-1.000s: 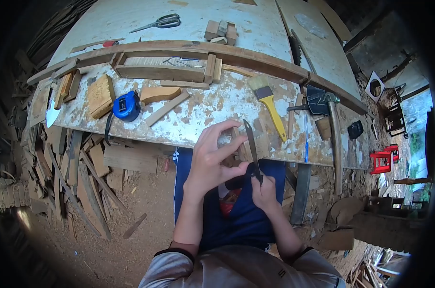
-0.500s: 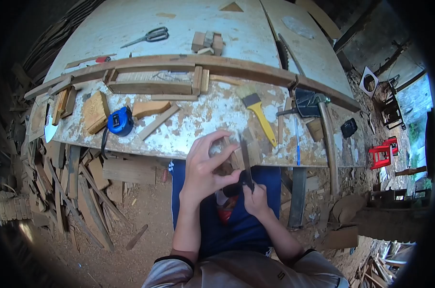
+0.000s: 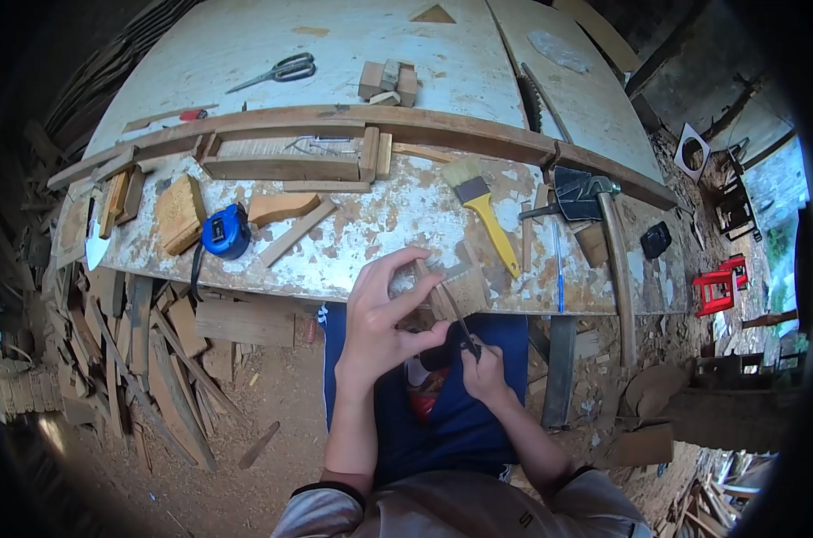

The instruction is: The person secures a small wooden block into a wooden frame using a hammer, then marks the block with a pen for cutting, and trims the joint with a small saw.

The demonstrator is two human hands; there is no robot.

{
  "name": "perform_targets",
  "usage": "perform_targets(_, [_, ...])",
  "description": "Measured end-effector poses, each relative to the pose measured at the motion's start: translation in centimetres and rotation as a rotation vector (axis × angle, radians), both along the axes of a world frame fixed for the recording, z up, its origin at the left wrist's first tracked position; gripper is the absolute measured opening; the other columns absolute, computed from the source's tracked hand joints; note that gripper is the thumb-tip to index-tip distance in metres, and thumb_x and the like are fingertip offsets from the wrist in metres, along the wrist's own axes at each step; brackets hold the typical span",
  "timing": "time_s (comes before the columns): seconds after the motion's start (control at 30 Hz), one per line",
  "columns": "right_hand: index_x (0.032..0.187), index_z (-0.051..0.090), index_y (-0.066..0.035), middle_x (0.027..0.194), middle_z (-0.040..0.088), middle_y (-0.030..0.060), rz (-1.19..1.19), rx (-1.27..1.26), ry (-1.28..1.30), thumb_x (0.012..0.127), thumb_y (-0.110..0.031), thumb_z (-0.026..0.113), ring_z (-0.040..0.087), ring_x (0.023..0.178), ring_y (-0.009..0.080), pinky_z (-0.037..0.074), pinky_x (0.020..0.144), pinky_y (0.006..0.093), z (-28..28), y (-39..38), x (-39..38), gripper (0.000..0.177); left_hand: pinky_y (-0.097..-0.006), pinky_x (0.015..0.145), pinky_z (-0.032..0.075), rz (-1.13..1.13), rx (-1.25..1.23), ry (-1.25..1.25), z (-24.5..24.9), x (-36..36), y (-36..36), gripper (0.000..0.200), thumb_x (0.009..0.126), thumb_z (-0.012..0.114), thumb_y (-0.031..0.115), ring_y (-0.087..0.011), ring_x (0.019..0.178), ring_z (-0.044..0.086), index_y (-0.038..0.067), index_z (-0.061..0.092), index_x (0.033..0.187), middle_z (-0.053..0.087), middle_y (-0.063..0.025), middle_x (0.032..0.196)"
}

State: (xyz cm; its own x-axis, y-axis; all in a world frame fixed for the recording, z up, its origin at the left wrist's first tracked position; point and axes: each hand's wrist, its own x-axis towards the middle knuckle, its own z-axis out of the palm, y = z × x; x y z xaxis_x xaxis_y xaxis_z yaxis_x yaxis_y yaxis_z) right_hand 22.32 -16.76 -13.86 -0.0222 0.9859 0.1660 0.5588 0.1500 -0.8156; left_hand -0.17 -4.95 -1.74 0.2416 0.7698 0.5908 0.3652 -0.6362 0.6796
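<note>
My left hand [image 3: 380, 314] is curled around a small wooden piece [image 3: 439, 299] at the table's front edge, fingers on its far end and thumb at the near end. In my right hand [image 3: 485, 369] is the dark handle of a thin-bladed tool [image 3: 461, 317], whose blade points away from me and lies against the right side of that piece. Just beyond, a flat wood block [image 3: 468, 285] rests on the table edge. The yellow-handled brush [image 3: 489, 220] lies to the right of the hands.
On the worn table [image 3: 380, 224] lie a blue tape measure [image 3: 225, 231], wood blocks [image 3: 181, 213], a hammer [image 3: 613, 260], a blue pen [image 3: 559, 269], scissors [image 3: 285, 68] and a long wooden beam [image 3: 460, 125]. Scrap wood [image 3: 169, 377] is piled at left. A red stool [image 3: 718, 287] stands at right.
The blade has tilted, its tip swinging left towards the wooden piece, and my right hand has shifted slightly. My left hand keeps nearly the same hold.
</note>
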Motion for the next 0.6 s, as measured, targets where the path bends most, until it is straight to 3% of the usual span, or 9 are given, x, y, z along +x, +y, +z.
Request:
perform_targets(0.13, [0.110,0.069,0.005,0.080,0.068,0.0276,-0.006,-0.022,0.041,0.100,-0.003,0.064,0.073,0.077,0.0492,0.057,0.066,0.0494,3.1,0.8,-1.2,0.014,-0.0432,0.105,0.055,0.005,-0.032,0.017,0.0,-0.3,-0.5,0.063,0.057,0.095,0.016,-0.0337,0.122,0.068,0.009,0.084,0.119,0.071,-0.0136,0.135])
perform_targets(0.2, [0.108,0.069,0.005,0.079,0.067,0.0276,0.006,0.021,0.021,0.100,-0.003,0.064,0.072,0.076,0.0492,0.056,0.066,0.0498,-0.5,0.4,-0.4,0.013,-0.0428,0.104,0.054,-0.005,-0.001,0.013,-0.1,-0.3,-0.3,0.064,0.057,0.095,0.017,-0.0342,0.122,0.068,0.008,0.084,0.119,0.071,-0.0137,0.135])
perform_targets(0.27, [0.105,0.068,0.005,0.077,0.066,0.0274,-0.003,0.043,0.034,0.100,-0.004,0.064,0.071,0.075,0.0496,0.056,0.065,0.0501,-0.1,0.5,-0.7,0.010,-0.0434,0.105,0.054,-0.008,0.007,0.011,0.1,-0.3,0.1,0.064,0.057,0.096,0.019,-0.0347,0.122,0.067,0.009,0.084,0.119,0.071,-0.0137,0.135])
perform_targets(0.4, [0.098,0.066,0.004,0.076,0.065,0.0264,-0.041,-0.053,0.042,0.101,-0.004,0.064,0.070,0.072,0.0496,0.055,0.064,0.0500,3.2,0.5,-1.3,0.008,-0.0438,0.105,0.055,0.004,-0.032,0.013,-0.2,-0.3,-0.3,0.064,0.057,0.095,0.018,-0.0348,0.122,0.067,0.009,0.084,0.119,0.071,-0.0134,0.135])
perform_targets(0.53, [0.100,0.066,0.005,0.076,0.065,0.0258,-0.018,-0.005,0.040,0.101,-0.004,0.063,0.071,0.073,0.0485,0.056,0.065,0.0492,-2.0,-0.8,-0.3,0.009,-0.0435,0.104,0.054,-0.001,0.006,0.007,0.0,-0.3,-0.2,0.066,0.056,0.096,0.018,-0.0345,0.122,0.067,0.008,0.084,0.120,0.071,-0.0134,0.135])
perform_targets(0.6, [0.100,0.066,0.004,0.075,0.065,0.0253,-0.032,-0.028,0.059,0.102,-0.005,0.063,0.072,0.074,0.0480,0.056,0.065,0.0490,1.7,-0.3,-1.5,0.010,-0.0438,0.104,0.054,0.011,-0.022,-0.002,-0.4,-0.2,-0.6,0.066,0.056,0.095,0.018,-0.0344,0.122,0.067,0.008,0.084,0.120,0.071,-0.0137,0.135])
